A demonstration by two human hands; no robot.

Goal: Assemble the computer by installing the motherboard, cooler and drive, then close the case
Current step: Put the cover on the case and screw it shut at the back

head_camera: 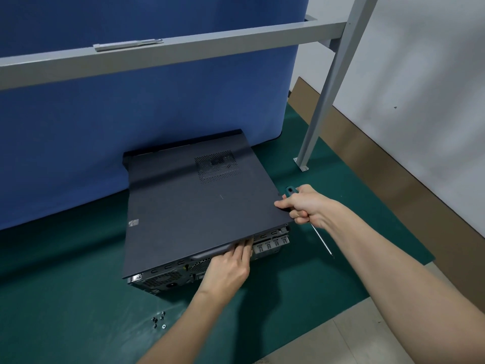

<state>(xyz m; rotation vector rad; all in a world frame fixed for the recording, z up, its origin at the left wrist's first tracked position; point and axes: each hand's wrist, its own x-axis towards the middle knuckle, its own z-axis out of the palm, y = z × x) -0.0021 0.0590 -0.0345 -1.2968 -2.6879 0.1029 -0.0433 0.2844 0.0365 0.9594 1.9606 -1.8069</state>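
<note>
The computer case (168,278) lies on its side near the far edge of the green mat (78,298). The flat, matte grey side panel (194,206), with a perforated vent patch, covers its top. The left hand (231,266) presses nearly straight fingers against the panel's moulded near-edge grip. The right hand (307,206) is curled round a teal-handled screwdriver (290,191), thumb on the panel's right corner. Small loose screws (158,320) lie by the mat's near edge.

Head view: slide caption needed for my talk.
Left hand and right hand, gripping a screwdriver, fit the side panel onto the case.
</note>
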